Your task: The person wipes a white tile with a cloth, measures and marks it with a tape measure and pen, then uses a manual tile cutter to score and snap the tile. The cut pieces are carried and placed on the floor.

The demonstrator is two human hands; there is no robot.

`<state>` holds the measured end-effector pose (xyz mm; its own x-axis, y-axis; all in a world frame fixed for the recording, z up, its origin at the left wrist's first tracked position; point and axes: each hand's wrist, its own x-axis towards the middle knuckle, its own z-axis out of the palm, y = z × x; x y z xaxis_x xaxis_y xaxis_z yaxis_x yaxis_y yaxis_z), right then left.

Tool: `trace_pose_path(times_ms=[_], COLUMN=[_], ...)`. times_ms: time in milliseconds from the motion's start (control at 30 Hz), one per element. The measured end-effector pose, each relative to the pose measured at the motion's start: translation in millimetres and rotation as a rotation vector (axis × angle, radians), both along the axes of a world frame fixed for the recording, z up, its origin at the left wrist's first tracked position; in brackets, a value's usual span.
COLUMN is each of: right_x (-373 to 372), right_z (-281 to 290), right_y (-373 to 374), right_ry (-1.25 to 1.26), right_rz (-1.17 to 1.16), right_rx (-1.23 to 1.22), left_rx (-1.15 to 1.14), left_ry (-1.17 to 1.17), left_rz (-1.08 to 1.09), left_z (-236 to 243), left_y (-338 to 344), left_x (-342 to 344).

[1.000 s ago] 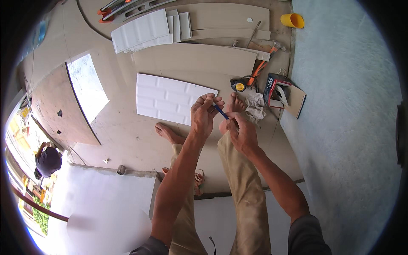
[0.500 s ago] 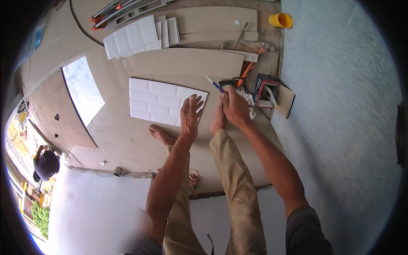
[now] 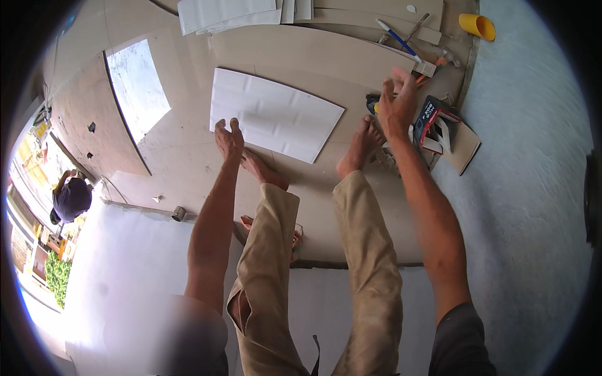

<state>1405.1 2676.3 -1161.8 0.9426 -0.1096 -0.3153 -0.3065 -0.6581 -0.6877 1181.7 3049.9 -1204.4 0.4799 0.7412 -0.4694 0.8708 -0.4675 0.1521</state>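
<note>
A white rectangular tile (image 3: 269,109) with faint raised relief lies on the beige floor in front of my feet. My left hand (image 3: 230,141) is at the tile's near left corner, thumb and fingers apart; whether it touches the edge I cannot tell. My right hand (image 3: 399,109), slightly blurred, is raised right of the tile with its fingers spread and nothing in it. Beyond those fingers is a blue and white pen (image 3: 399,39), apart from the hand, over the tile strips at the back right.
White tiles (image 3: 229,14) are stacked at the back. An orange-handled hammer (image 3: 439,67), an opened dark box (image 3: 439,125) and a yellow cup (image 3: 476,27) stand near the pale wall on the right. A brown board (image 3: 94,135) lies left; another person (image 3: 72,197) is at far left.
The pen has left my right hand, which has moved right and opened. My left hand has shifted from the tile's right end to its near left corner. The view has shifted too.
</note>
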Motion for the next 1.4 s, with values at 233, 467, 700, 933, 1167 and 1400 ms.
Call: trace_pose_path(times_ms=[233, 467, 700, 933, 1167, 1400], right_x=[-195, -231, -230, -226, -205, -146], right_z=[-56, -58, -59, -60, -39, 89], right_y=[31, 99, 115, 109, 74, 40], right_ry=[0.448, 0.717, 0.644, 0.713, 0.724, 0.586], right_rz=[0.115, -0.442, -0.489, -0.461, -0.317, -0.329], right_rx=[-0.061, 0.202, 0.033, 0.002, 0.054, 0.501], left_rx=[-0.053, -0.165, 0.045, 0.040, 0.015, -0.022], left_ry=[0.053, 0.020, 0.065, 0.104, 0.069, 0.054], left_rz=[-0.063, -0.060, 0.010, 0.030, 0.102, 0.104], left_z=[-16, -25, -31, -27, -10, 91], left_y=[64, 72, 57, 61, 70, 25], left_x=[34, 43, 45, 58, 62, 25])
